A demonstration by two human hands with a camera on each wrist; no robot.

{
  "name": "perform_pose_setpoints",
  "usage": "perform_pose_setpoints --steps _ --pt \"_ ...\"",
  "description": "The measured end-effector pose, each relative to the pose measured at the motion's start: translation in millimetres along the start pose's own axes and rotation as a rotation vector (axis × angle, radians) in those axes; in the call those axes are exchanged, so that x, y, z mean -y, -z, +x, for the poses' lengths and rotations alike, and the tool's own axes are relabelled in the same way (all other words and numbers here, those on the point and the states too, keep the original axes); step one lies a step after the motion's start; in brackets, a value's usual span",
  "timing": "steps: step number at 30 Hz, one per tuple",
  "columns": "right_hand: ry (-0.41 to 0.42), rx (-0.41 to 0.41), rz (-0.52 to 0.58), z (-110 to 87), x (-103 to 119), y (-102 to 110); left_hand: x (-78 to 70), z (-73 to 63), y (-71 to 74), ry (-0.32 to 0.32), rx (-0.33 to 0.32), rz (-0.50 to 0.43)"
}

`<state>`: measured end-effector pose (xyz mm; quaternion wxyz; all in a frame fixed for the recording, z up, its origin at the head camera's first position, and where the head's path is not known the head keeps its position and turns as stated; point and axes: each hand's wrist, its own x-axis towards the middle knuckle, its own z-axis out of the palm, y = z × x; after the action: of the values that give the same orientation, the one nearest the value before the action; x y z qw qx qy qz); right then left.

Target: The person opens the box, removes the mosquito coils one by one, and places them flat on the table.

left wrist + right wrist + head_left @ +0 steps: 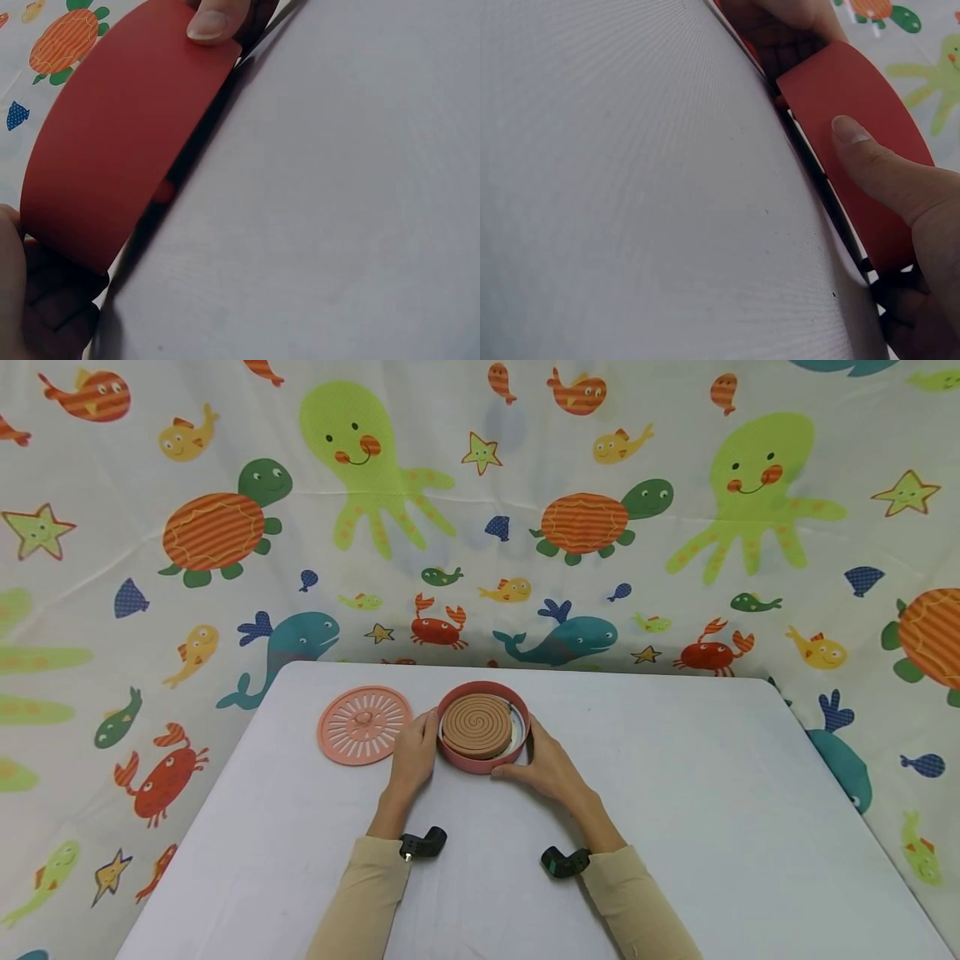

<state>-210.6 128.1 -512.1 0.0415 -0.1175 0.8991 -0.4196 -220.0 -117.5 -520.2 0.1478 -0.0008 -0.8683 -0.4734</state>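
A red round mosquito coil holder [474,767] is between both hands near the table's back edge. Inside it lies a brown spiral mosquito coil [477,726], with a pale inner surface showing at its right. My left hand [414,752] grips the holder's left side, its fingers curled beneath the lower edge in the left wrist view. On the other side my right hand [550,764] holds the wall, thumb [870,161] laid along the front and fingers curled under. A narrow dark gap shows below the holder [127,135] in the wrist views. The slotted pink lid [364,725] lies left of it.
A white cloth covers the table [675,777]. Behind it hangs a curtain [480,527] printed with sea animals. Each wrist wears a black camera band, one on the left [423,843] and one on the right [566,862]. The lid lies close beside the left hand.
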Motion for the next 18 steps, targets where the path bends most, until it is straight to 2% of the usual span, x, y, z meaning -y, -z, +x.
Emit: perform_pose_setpoints --steps 18 --pt "-0.021 0.007 -0.024 -0.3 1.0 0.8 3.4 -1.3 1.3 0.028 0.035 -0.036"
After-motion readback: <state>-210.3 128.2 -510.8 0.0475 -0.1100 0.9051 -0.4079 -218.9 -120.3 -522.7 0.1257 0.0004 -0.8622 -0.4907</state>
